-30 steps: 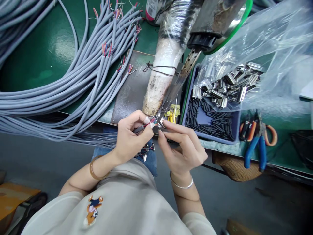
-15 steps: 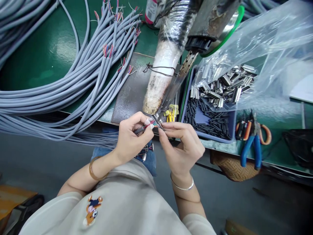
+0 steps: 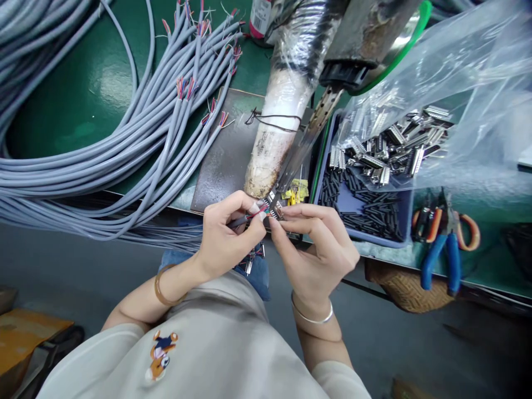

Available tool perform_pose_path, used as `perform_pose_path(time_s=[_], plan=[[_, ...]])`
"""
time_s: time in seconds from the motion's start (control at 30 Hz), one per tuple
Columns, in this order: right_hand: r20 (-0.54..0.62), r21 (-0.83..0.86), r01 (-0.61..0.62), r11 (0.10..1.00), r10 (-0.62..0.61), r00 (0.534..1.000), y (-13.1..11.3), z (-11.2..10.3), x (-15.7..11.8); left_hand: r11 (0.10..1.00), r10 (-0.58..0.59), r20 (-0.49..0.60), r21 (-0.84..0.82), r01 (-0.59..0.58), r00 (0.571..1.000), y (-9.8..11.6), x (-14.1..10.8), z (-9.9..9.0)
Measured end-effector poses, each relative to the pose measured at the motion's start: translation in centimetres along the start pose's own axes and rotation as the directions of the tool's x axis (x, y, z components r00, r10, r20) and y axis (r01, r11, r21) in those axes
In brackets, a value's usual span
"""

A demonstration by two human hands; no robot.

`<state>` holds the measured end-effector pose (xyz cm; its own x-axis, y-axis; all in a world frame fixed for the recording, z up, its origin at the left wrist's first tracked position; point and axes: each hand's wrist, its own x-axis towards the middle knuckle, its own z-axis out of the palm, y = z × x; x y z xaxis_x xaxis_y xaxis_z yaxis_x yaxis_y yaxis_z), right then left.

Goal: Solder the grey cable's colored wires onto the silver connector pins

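My left hand is closed, thumb and fingers pinching the end of a grey cable, from which thin coloured wires fan out. My right hand pinches the edge of a small metal multi-pin connector between thumb and fingertips. The wires meet the connector's row of pins; whether each one is joined I cannot tell. From above, the dark tip of a mounted soldering iron reaches down to the connector. A white wrapped tube ends just beyond my left fingertips.
Grey cables with stripped ends cover the left of the green bench. At right, a blue tray holds short black sleeves, with a plastic bag of metal connectors over it. Blue-handled pliers overhang the bench edge.
The whole view has shifted slightly, so bench things appear further right. My right hand sits a little further right; both hands keep their pinch, and the connector looks slightly turned at the iron's tip.
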<state>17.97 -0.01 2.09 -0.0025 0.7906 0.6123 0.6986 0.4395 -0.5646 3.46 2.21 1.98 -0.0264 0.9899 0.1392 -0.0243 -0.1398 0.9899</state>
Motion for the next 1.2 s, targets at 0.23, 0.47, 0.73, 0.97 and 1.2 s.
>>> perform_pose_path(time_s=[0.23, 0.47, 0.73, 0.97, 1.2], plan=[[0.028, -0.057, 0.119, 0.991, -0.117, 0.993, 0.2, -0.2, -0.8, 0.951, -0.267, 0.084, -0.139, 0.277, 0.960, 0.0, 0.3, -0.5], [-0.027, 0.143, 0.196, 0.970, -0.194, 0.981, 2.2, -1.1, -2.7, 0.706, -0.513, 0.416, -0.293, 0.645, 0.751, 0.2, 0.6, -1.6], [0.052, 0.266, -0.160, 0.951, 0.152, 0.987, 1.1, -0.7, -3.2, 0.698, -0.470, 0.491, -0.303, 0.649, 0.734, 0.3, -0.7, -2.3], [0.216, 0.440, -0.470, 0.765, 0.418, 0.882, -0.3, -0.9, -2.3, 0.729, -0.399, 0.438, -0.381, 0.568, 0.806, 0.0, -1.5, -2.5], [0.251, 0.510, -0.514, 0.689, 0.452, 0.856, -0.5, -0.6, -2.2, 0.747, -0.376, 0.434, -0.380, 0.545, 0.819, -0.1, -1.7, -2.9]])
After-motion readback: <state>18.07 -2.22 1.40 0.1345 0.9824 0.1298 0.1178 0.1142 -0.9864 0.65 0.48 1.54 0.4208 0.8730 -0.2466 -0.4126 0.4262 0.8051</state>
